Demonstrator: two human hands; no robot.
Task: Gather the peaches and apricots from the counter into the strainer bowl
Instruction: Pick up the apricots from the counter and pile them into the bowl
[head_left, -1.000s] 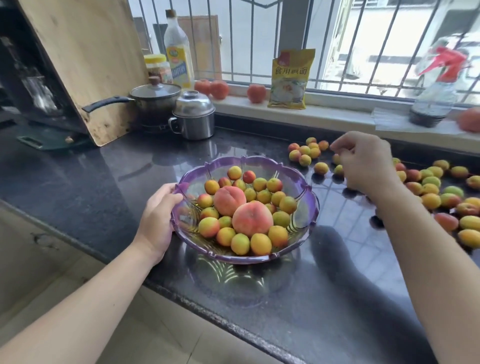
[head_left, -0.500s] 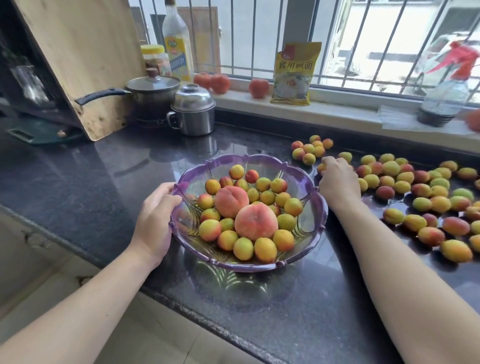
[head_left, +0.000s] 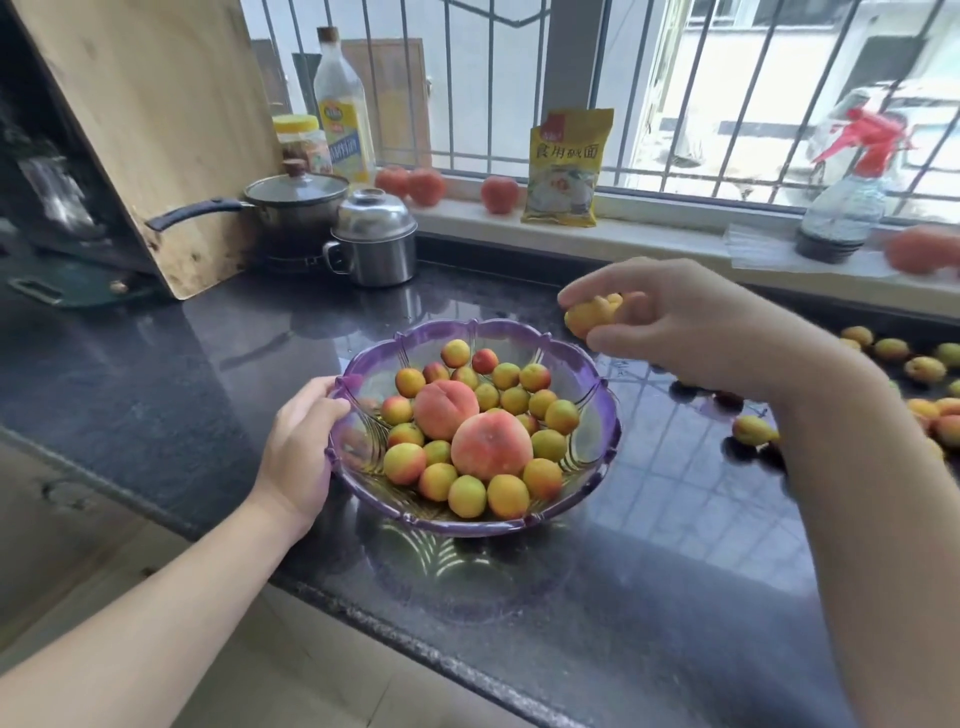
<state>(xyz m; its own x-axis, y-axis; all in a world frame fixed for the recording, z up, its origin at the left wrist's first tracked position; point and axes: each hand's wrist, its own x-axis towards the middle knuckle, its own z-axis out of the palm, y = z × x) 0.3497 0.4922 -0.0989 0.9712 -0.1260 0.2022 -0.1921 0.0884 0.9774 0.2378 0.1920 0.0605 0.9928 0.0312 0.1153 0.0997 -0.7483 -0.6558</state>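
Fruit sorting at dark bench, strainer bowl mid-frame.
Left hand (head_left: 304, 447) grips purple strainer bowl (head_left: 597, 374) by its left rim; bowl holds two peaches (head_left: 491, 447) w/ many apricots (head_left: 542, 477). Right hand (head_left: 691, 322), center-right, fingers curled round a couple of yellow apricots (head_left: 589, 314) just past bowl's far-right rim. More loose apricots (head_left: 750, 430) on bench (head_left: 156, 374) at right edge. Steel pot (head_left: 375, 244) upper left.

Bright daylight comes in through the window (head_left: 597, 78) far beyond the fingers. The dark counter (head_left: 675, 493) shines and mirrors the window bars below the fingers. Straight lines bend at the edges. The far-right fruit looks blurry.
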